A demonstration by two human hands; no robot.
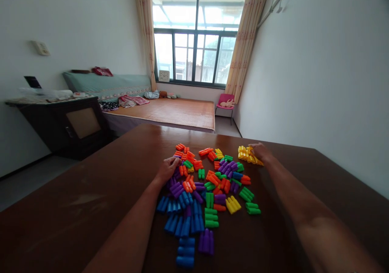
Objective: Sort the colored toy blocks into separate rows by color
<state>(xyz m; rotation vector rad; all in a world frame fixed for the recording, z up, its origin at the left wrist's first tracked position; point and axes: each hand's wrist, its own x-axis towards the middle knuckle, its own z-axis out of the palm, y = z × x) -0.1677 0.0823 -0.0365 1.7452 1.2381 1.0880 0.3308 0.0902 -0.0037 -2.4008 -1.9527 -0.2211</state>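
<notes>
Several plastic pieces in orange, purple, green, blue and yellow lie across the brown table (115, 184). My left hand (168, 169) is at the left edge of the pile, its fingers pressed together by a purple piece and the orange pieces (190, 156). Over at the right, my right hand (260, 151) has its fingers closed at a cluster of yellow pieces (246, 154). Blue pieces (184, 216) are grouped at the near left. Purple pieces (228, 167) and a yellow piece (233, 204) lie between my arms, with green pieces (211, 217) nearer to me.
Beyond the table is a bed (176, 111) with cloths on it, below a window (194, 58). A dark cabinet (60, 123) stands at the left. A pink chair (225, 101) holding a doll is by the right wall.
</notes>
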